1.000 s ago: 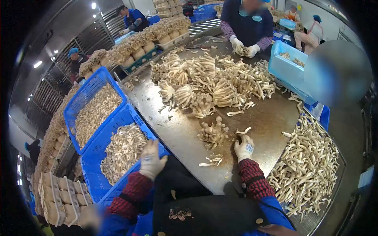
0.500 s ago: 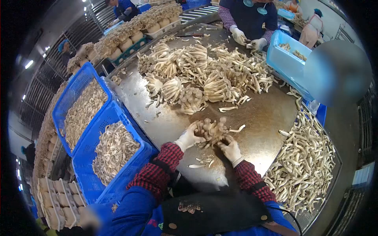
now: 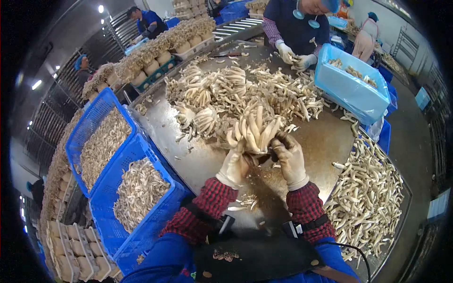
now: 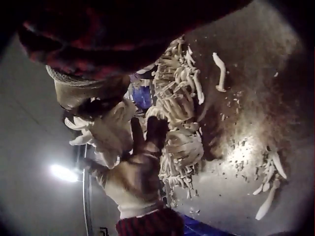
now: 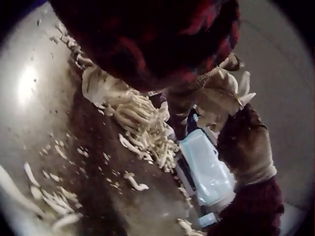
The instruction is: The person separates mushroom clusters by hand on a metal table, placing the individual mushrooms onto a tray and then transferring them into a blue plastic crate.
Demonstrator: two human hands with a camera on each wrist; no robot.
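Both gloved hands hold a clump of mushrooms over the near part of the metal table, its pale stems pointing up and away. My left hand grips its left side, fingertips at the lower stems. On the other side my right hand grips the clump near its base, with dark-stained glove fingers. Between the two gloves the clump shows splayed stems in the left wrist view. The right wrist view has part of the clump beside a stained glove. Behind it lies a large mushroom pile.
Left of the table stand blue crates with small mushroom pieces. Loose stems heap up at the right. Past the pile, a light-blue lined bin stands near another gloved person. Scraps lie close to my sleeves.
My left hand has left the blue crate's edge and joined the right at the clump. The clump has been picked up and turned, so stems now point up where caps did before.
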